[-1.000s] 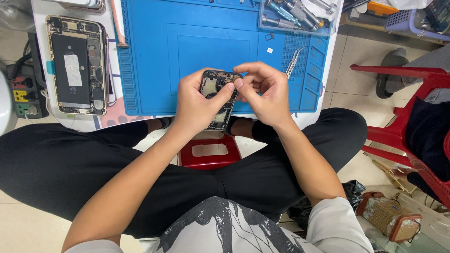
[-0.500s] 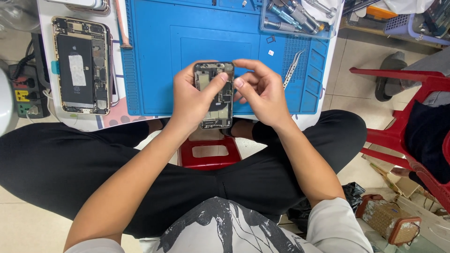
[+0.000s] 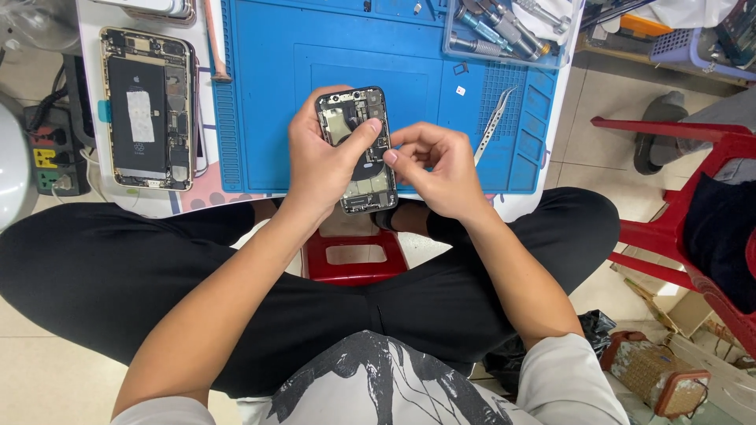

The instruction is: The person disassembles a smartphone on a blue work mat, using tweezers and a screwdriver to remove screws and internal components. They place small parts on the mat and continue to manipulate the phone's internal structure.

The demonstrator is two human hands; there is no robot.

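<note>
Black-framed, the opened phone [image 3: 358, 149] looks light, stiff and fragile, best held by its edges as the left hand [image 3: 319, 161] grips it above the blue mat [image 3: 260, 94], the right hand [image 3: 441, 169] pinched closed at its side, while beyond the mat a clear tray [image 3: 504, 35] holds screwdrivers.

- The opened phone [image 3: 358, 149] is seen as dark glossy casing with bare metal parts inside.
- The work mat [image 3: 260, 94] is shown as matt blue rubbery sheet.
- The tweezers [image 3: 492, 124] are made of shiny metal.
- The stool [image 3: 354, 258] is seen as glossy red plastic.
</note>
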